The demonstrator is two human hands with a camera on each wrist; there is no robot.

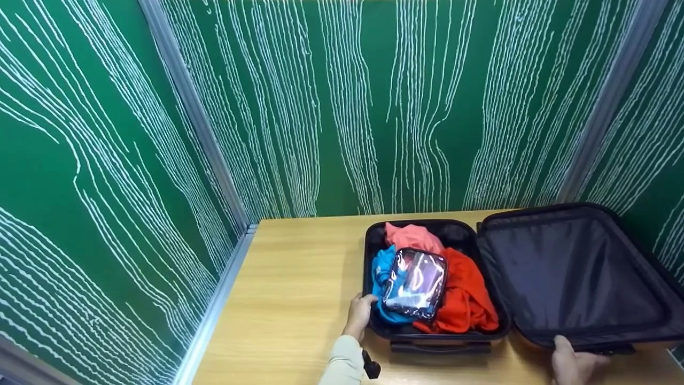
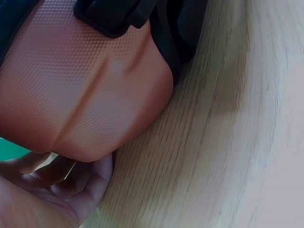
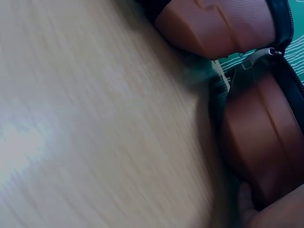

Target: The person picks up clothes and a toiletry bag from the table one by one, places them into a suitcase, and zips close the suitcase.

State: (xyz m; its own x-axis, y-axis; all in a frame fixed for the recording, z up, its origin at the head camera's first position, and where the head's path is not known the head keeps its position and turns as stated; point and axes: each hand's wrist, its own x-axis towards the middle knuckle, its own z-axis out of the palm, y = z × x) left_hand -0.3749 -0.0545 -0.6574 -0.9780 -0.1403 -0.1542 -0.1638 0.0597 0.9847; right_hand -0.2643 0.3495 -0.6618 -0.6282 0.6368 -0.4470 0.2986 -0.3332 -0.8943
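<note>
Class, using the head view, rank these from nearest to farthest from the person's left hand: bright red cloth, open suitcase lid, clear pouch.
1. Clear pouch: to the right of the left hand.
2. Bright red cloth: right of the pouch.
3. Open suitcase lid: farthest right.

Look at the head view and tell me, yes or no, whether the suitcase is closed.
No, the suitcase lid lies open beside the suitcase base, leaving the clear pouch and red cloth exposed.

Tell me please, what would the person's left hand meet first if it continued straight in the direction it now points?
The left hand would first meet the copper-coloured, textured hard suitcase shell; the fingers appear curled against it, though exact contact is unclear.
</note>
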